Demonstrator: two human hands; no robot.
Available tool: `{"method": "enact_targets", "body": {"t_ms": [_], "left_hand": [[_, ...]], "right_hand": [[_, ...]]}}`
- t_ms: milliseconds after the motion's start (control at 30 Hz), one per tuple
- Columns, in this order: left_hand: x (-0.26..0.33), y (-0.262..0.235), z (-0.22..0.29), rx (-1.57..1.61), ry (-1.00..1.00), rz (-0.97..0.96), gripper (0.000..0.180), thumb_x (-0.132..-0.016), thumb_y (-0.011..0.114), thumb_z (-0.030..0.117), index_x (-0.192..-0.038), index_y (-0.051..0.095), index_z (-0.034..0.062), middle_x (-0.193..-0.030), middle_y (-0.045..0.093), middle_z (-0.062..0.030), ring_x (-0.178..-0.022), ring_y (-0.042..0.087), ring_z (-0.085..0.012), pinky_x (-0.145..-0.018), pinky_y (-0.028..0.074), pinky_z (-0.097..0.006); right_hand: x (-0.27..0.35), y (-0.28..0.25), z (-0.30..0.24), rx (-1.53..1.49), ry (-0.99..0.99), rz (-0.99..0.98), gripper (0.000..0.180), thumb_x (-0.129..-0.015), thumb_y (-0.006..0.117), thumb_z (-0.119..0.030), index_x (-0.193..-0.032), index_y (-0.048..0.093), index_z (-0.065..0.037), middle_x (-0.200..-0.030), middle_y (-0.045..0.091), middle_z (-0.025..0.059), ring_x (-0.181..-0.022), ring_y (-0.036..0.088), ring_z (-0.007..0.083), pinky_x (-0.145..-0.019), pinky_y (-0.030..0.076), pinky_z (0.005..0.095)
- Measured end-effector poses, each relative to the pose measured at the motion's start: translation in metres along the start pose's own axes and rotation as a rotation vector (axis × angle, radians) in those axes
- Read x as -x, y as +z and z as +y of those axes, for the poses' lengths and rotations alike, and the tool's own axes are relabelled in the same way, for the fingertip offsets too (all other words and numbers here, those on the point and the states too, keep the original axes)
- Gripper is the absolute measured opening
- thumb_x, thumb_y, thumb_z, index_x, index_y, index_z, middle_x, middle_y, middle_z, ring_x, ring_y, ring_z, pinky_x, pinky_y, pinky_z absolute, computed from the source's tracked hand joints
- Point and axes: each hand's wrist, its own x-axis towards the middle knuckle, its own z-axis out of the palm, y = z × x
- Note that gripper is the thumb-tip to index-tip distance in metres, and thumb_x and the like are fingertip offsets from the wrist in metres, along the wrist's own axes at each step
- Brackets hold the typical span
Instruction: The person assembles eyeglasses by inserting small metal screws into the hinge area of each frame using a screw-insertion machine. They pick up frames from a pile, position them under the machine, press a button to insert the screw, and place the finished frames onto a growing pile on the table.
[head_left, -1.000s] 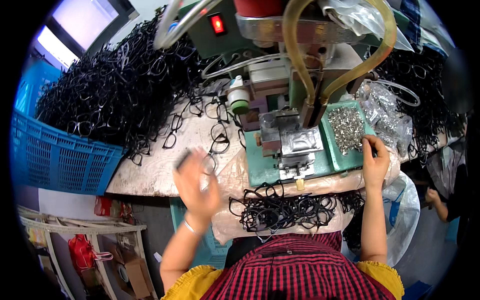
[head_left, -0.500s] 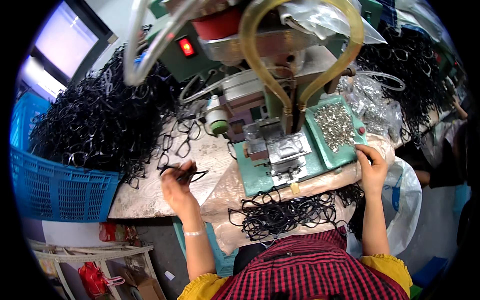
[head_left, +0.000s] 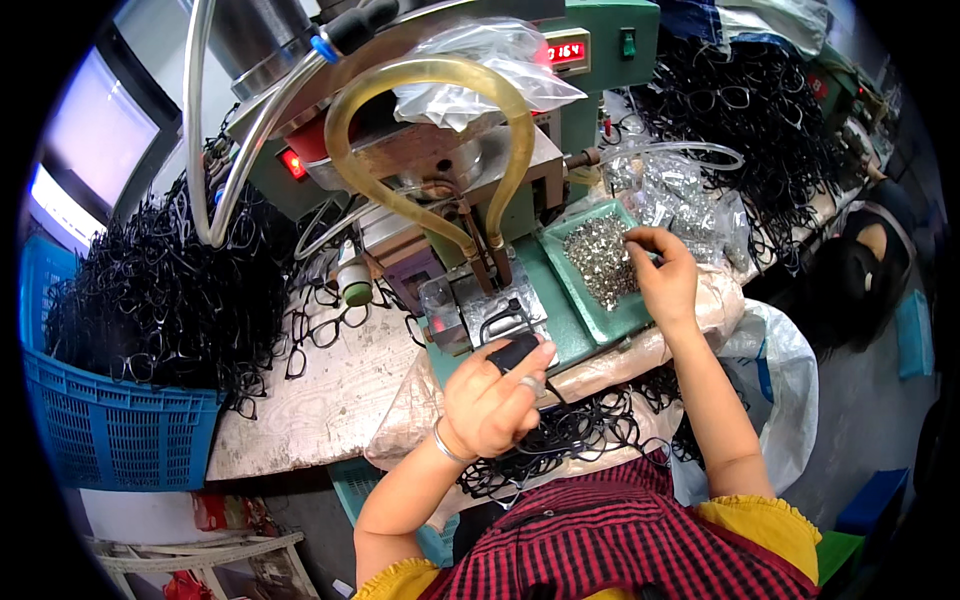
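My left hand point(head_left: 495, 400), with a ring and a bracelet, is closed on a black eyeglass frame point(head_left: 508, 318) at the metal fixture point(head_left: 466, 290) of a bench press machine. Part of the frame lies over the fixture; the rest is hidden by my fingers. A black covering or part shows at my fingertips. At the right, my right hand point(head_left: 668, 285) has its fingertips pinched over small shiny metal parts point(head_left: 602, 262) in a green tray point(head_left: 592, 320). Whatever it pinches is too small to make out. Two metal prongs point(head_left: 490, 272) stand just above the fixture.
Tangled black eyeglass frames point(head_left: 170, 290) rise behind a blue basket point(head_left: 120, 425) at left. More frames point(head_left: 590, 425) lie on the cloth before me. Yellowish hoses point(head_left: 515, 150) loop over the machine. Plastic bags point(head_left: 680, 205) sit behind the tray; another person point(head_left: 865, 270) is at far right.
My left hand has brought the eyeglass frame from the table at left to the fixture. My right hand has moved from the tray's edge in over the metal parts. The view has shifted.
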Motion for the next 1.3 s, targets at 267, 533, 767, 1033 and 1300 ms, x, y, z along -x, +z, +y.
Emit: {"method": "enact_targets", "body": {"t_ms": [267, 533, 767, 1033, 1300], "left_hand": [[0.004, -0.003, -0.003, -0.093, 0.015, 0.011, 0.041, -0.105, 0.04, 0.029, -0.08, 0.062, 0.0032, -0.113, 0.072, -0.0113, -0.08, 0.067, -0.0263, -0.074, 0.056, -0.04], [0.035, -0.009, -0.006, -0.195, -0.161, 0.32, 0.021, -0.093, 0.059, 0.008, -0.113, 0.06, 0.0008, -0.119, 0.068, -0.0178, -0.109, 0.063, -0.0351, -0.104, 0.043, -0.046], [0.053, -0.022, -0.131, -0.039, -0.871, 0.57, 0.04, -0.088, 0.067, 0.021, -0.12, 0.062, -0.0021, -0.138, 0.052, -0.0159, -0.124, 0.046, -0.0327, -0.108, 0.034, -0.04], [0.052, -0.01, -0.156, 0.118, -0.962, 0.719, 0.027, -0.085, 0.07, 0.022, -0.099, 0.066, -0.0019, -0.114, 0.065, -0.0156, -0.108, 0.056, -0.0319, -0.097, 0.041, -0.039], [0.148, -0.089, -0.209, -0.624, -0.918, -0.225, 0.03, -0.078, 0.072, 0.013, -0.106, 0.065, 0.0036, -0.116, 0.063, -0.0145, -0.106, 0.055, -0.0377, -0.094, 0.045, -0.042]], "right_hand": [[0.009, 0.001, 0.016, 0.042, -0.008, -0.013, 0.012, -0.082, 0.068, -0.008, -0.093, 0.072, -0.003, -0.088, 0.071, 0.0095, -0.082, 0.067, 0.0216, -0.078, 0.051, 0.0317], [0.025, -0.01, 0.025, 0.03, -0.091, -0.061, 0.012, -0.083, 0.069, -0.003, -0.093, 0.072, 0.001, -0.092, 0.072, 0.0099, -0.088, 0.067, 0.0193, -0.089, 0.05, 0.0337], [0.028, 0.005, 0.018, -0.07, -0.001, -0.162, 0.014, -0.089, 0.068, -0.004, -0.101, 0.07, 0.002, -0.094, 0.07, 0.0042, -0.086, 0.063, 0.0107, -0.081, 0.049, 0.0243], [0.03, 0.014, -0.006, -0.1, 0.0, -0.198, 0.014, -0.089, 0.068, -0.003, -0.102, 0.069, 0.002, -0.094, 0.07, 0.0034, -0.087, 0.061, 0.0095, -0.08, 0.047, 0.0235], [0.024, 0.028, 0.003, -0.003, -0.072, -0.179, 0.012, -0.084, 0.07, -0.003, -0.096, 0.072, 0.0, -0.093, 0.072, 0.0074, -0.083, 0.066, 0.0149, -0.078, 0.05, 0.026]]}}
